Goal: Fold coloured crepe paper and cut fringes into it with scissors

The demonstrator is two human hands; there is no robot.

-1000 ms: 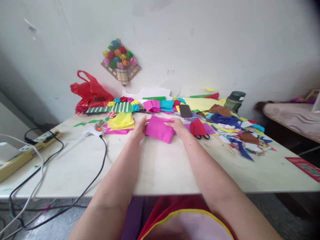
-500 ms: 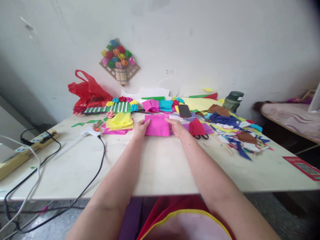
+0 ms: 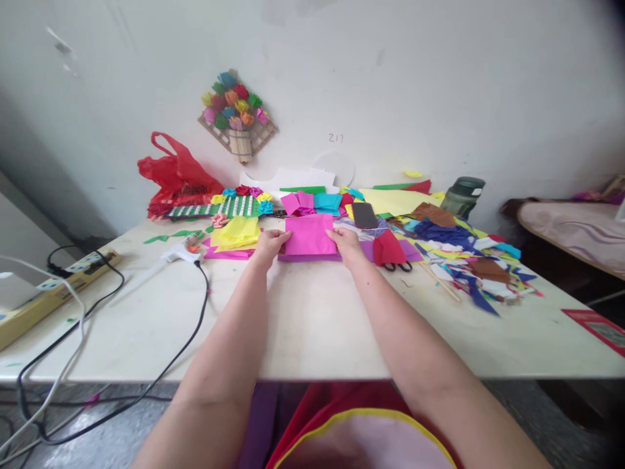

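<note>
Between my two hands a bright magenta sheet of paper point(image 3: 310, 235) is held up, its flat side facing me. My left hand point(image 3: 272, 247) pinches its left edge between thumb and fingers. At the opposite edge my right hand point(image 3: 347, 245) grips it the same way. Purple paper point(image 3: 312, 258) lies on the table just under and behind the sheet. Left of my left hand are folded yellow sheets point(image 3: 237, 234) on top of pink ones. A red paper piece point(image 3: 388, 248) covers part of a pair of scissors point(image 3: 398, 267) right of my right hand.
A white glue gun point(image 3: 180, 253) with a black cord lies left, near a power strip point(image 3: 63, 290). Paper scraps point(image 3: 481, 273), a wooden stick point(image 3: 444, 283), a phone point(image 3: 364, 215) and a dark green bottle point(image 3: 463, 197) are right. A red plastic bag point(image 3: 180, 172) stands back left.
Both hands have raised the magenta sheet slightly away from me, so purple paper now shows below it. The whole view has shifted a little.
</note>
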